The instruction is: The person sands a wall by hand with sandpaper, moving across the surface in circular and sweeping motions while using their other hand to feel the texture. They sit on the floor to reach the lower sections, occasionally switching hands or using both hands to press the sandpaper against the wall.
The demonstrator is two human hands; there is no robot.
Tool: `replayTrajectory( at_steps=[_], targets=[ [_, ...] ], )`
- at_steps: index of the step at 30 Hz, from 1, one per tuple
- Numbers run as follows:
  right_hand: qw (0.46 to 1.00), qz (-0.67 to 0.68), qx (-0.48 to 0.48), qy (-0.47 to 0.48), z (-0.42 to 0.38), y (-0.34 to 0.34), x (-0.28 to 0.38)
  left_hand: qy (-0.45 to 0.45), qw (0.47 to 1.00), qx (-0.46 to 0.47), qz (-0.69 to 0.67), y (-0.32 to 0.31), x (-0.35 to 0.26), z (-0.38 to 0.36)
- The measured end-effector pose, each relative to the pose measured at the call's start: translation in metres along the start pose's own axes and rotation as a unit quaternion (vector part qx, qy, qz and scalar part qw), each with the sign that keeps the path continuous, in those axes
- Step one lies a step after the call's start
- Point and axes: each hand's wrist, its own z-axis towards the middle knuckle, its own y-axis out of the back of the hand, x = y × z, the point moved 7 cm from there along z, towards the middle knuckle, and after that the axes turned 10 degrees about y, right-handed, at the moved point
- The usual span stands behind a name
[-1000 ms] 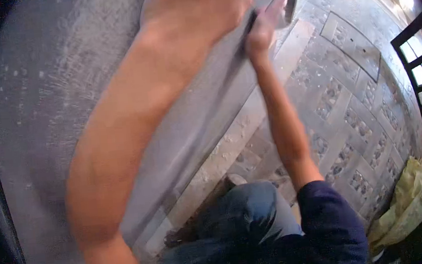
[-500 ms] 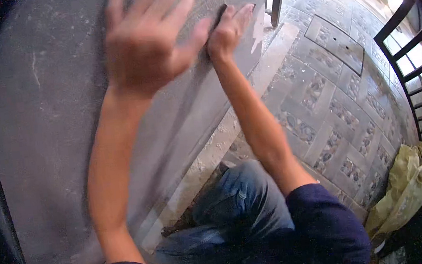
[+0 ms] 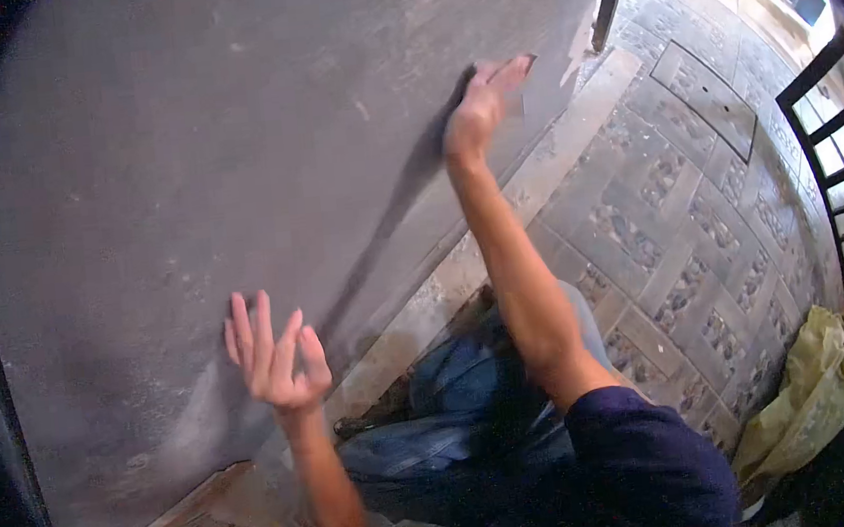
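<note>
My right hand (image 3: 481,108) rests against the upper part of a grey, scuffed wall panel (image 3: 262,157), fingers stretched out and slanting up to the right. A small dark edge shows at its fingertips; I cannot tell what it is. Lower down, my left hand (image 3: 278,361) is raised in front of the same panel. Its fingers are spread and slightly curled, and nothing is in them. Pale smears and scratches mark the panel around both hands.
Along the panel's foot runs a dusty ledge (image 3: 416,314). Patterned floor tiles (image 3: 659,213) with a rectangular cover (image 3: 704,103) lie to the right. A dark barred frame (image 3: 840,167) stands there, with a yellowish sack (image 3: 805,401) below. My bent knees in jeans (image 3: 452,381) are underneath.
My left hand has dropped from high on the panel to low on the left. My right hand stays against the panel, while the view has shifted.
</note>
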Motion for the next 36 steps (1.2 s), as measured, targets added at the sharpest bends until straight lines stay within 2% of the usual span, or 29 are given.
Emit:
replayTrajectory(
  at_steps=[2,4,5,6,7,8,10,11,12,13,14,16,18,19,21,22,24,27,29,31,33,35,36],
  targets=[
    [0.994,-0.005,-0.056,0.09,-0.05,-0.002,-0.003,0.024,0.999,-0.039,-0.007,-0.006,0.012,-0.023],
    [0.992,0.008,-0.042,-0.119,-0.147,0.001,-0.083,0.046,0.996,-0.072,-0.02,-0.021,0.015,-0.046],
    [0.985,-0.038,-0.01,-0.168,-0.204,0.008,-0.141,0.057,0.994,-0.087,-0.029,-0.032,0.013,-0.056],
    [0.926,0.083,0.029,-0.367,-0.234,0.012,-0.166,0.069,0.992,-0.097,-0.05,-0.043,0.014,-0.069],
    [0.927,0.085,0.028,-0.364,-0.225,0.012,-0.158,0.074,0.99,-0.101,-0.059,-0.044,0.016,-0.075],
    [0.885,0.159,-0.02,-0.437,-0.221,0.009,-0.142,0.078,0.989,-0.104,-0.068,-0.045,0.018,-0.082],
    [0.859,0.145,-0.062,-0.486,-0.206,0.009,-0.111,0.072,0.992,-0.081,-0.071,-0.045,0.017,-0.092],
    [0.882,0.063,-0.058,-0.464,-0.19,0.008,-0.098,0.074,0.992,-0.071,-0.071,-0.045,0.018,-0.096],
    [0.946,0.075,-0.014,-0.316,-0.159,0.002,-0.068,0.103,0.986,-0.094,-0.087,-0.042,0.027,-0.098],
    [0.982,0.088,0.028,-0.162,-0.132,-0.004,-0.028,0.13,0.98,-0.115,-0.101,-0.038,0.036,-0.099],
    [0.998,0.025,0.061,-0.008,-0.101,-0.01,0.021,0.118,0.981,-0.126,-0.088,-0.033,0.035,-0.094],
    [0.985,-0.047,0.095,0.134,-0.098,-0.012,0.054,0.125,0.981,-0.116,-0.087,-0.037,0.038,-0.097],
    [0.97,-0.007,0.125,0.21,-0.113,-0.012,0.049,0.139,0.978,-0.12,-0.098,-0.038,0.038,-0.1],
    [0.968,-0.003,0.124,0.218,-0.134,-0.012,0.027,0.139,0.977,-0.13,-0.1,-0.043,0.036,-0.096],
    [0.994,-0.013,0.105,-0.025,-0.199,0.004,-0.054,0.132,0.978,-0.12,-0.111,-0.047,0.029,-0.095],
    [0.994,-0.013,0.104,-0.026,-0.198,0.001,-0.052,0.117,0.982,-0.112,-0.101,-0.049,0.022,-0.093],
    [0.989,0.042,0.059,-0.125,-0.199,0.005,-0.052,0.118,0.983,-0.088,-0.113,-0.055,0.021,-0.103],
    [0.994,-0.008,0.063,-0.088,-0.165,-0.004,-0.027,0.12,0.982,-0.078,-0.122,-0.055,0.02,-0.11],
    [0.981,-0.026,0.117,0.152,-0.122,-0.012,0.055,0.14,0.979,-0.072,-0.127,-0.055,0.023,-0.114],
    [0.978,0.002,0.115,0.171,-0.104,-0.025,0.086,0.14,0.979,-0.076,-0.125,-0.052,0.022,-0.114],
    [0.975,0.03,0.095,0.196,-0.11,-0.022,0.085,0.134,0.978,-0.079,-0.14,-0.049,0.023,-0.111],
    [0.99,0.018,0.068,0.125,-0.141,-0.009,0.021,0.145,0.968,-0.098,-0.18,-0.044,0.026,-0.117],
    [0.996,0.048,0.068,0.002,-0.169,0.0,-0.023,0.159,0.965,-0.101,-0.185,-0.044,0.029,-0.118]
  ],
)
